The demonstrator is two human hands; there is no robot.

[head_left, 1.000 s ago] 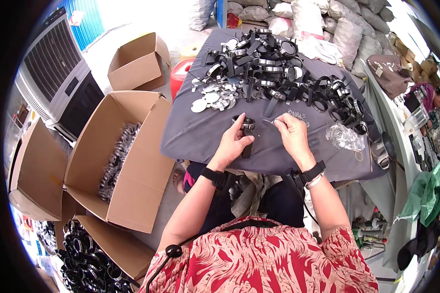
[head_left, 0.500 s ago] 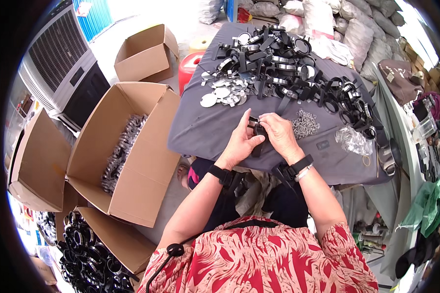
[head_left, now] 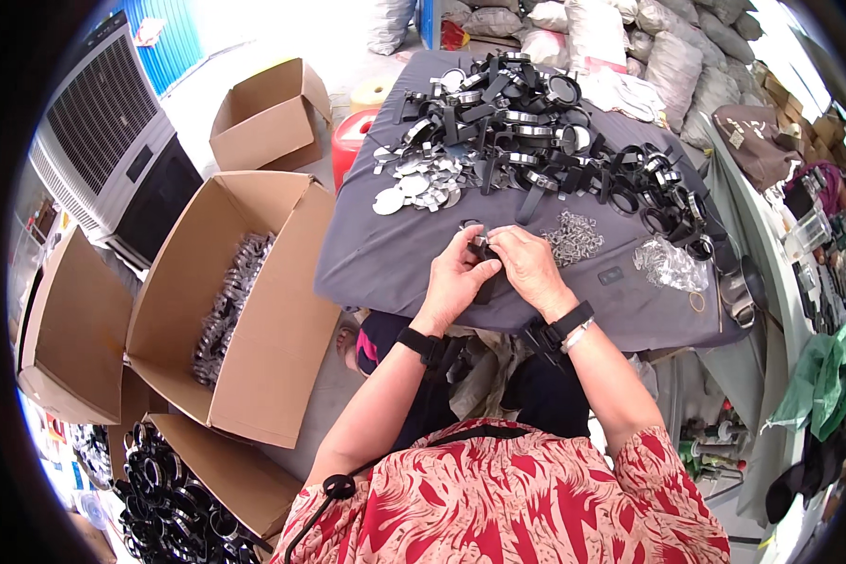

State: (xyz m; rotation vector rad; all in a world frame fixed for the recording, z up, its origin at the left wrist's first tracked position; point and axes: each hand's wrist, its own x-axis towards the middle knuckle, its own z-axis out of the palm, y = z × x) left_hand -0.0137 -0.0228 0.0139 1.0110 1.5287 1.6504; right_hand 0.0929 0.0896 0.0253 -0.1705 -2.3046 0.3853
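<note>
Head view: the left hand (head_left: 456, 282) and right hand (head_left: 528, 268) meet at the near edge of the grey-covered table (head_left: 385, 254), fingers curled and pinching a small black strap piece (head_left: 482, 252) between them; the palms cover most of it, so its shape is unclear.

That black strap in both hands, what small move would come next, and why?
Probably a press of the fingers to seat a part: both the left hand and right hand pinch the black strap over the grey cloth, with small metal bits lying beside them.
</note>
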